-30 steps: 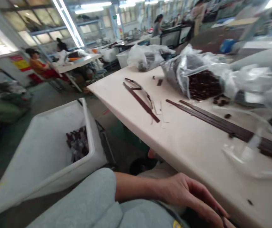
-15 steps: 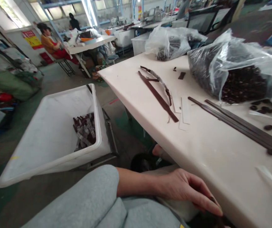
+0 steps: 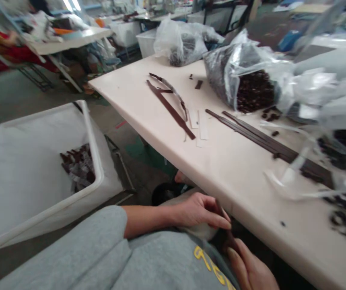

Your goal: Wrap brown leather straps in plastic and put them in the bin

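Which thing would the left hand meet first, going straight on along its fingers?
Most likely the right hand, just past the dark strip the left hand pinches; the table edge is near that line too, and depth is unclear.

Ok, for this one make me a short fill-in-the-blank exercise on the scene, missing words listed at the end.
The left hand and right hand hold a brown strip beside the white ____.
The gray shirt has lettering coloured ____.
The white bin stands on the floor to the person's ____.
The bag full of small dark pieces is made of see-through ____.

Missing words: table; yellow; left; plastic.
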### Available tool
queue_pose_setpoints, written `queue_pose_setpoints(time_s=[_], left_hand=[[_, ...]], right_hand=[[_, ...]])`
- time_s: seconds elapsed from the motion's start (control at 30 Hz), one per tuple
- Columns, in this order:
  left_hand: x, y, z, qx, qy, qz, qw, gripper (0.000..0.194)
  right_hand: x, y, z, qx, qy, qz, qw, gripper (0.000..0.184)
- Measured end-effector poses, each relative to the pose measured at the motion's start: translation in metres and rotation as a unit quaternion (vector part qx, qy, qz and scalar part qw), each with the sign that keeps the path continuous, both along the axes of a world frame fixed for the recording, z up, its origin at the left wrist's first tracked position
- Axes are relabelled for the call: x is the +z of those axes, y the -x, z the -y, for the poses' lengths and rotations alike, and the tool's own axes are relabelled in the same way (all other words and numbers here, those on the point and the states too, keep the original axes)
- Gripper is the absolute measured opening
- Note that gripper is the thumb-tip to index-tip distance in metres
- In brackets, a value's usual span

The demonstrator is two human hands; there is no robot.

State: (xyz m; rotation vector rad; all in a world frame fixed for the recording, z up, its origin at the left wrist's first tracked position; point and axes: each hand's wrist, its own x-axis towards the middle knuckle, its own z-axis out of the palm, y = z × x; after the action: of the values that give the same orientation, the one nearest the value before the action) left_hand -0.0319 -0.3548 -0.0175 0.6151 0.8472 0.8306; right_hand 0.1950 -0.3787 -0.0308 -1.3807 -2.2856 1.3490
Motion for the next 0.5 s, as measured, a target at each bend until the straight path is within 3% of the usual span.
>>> queue_pose_setpoints(time_s=[0.13,0.23,0.5], left_hand=[[0.002,-0.008,0.007,-0.045,0.007,-0.021,0.999,0.024],[0.001,-0.011,0.005,-0.035,-0.003,-0.049,0.998,0.019],[-0.005,-0.018,0.011,-0.06,-0.027,-0.099,0.993,0.021]], right_hand=[[0.022,0.023,0.008,-0.013,-0.024,0.008,1.0,0.037],[0.03,0.028,0.005,-0.033,-0.03,0.027,0.999,0.029],[0.038,0.02,0.016,-0.012,0.001,0.132,0.991,0.017]])
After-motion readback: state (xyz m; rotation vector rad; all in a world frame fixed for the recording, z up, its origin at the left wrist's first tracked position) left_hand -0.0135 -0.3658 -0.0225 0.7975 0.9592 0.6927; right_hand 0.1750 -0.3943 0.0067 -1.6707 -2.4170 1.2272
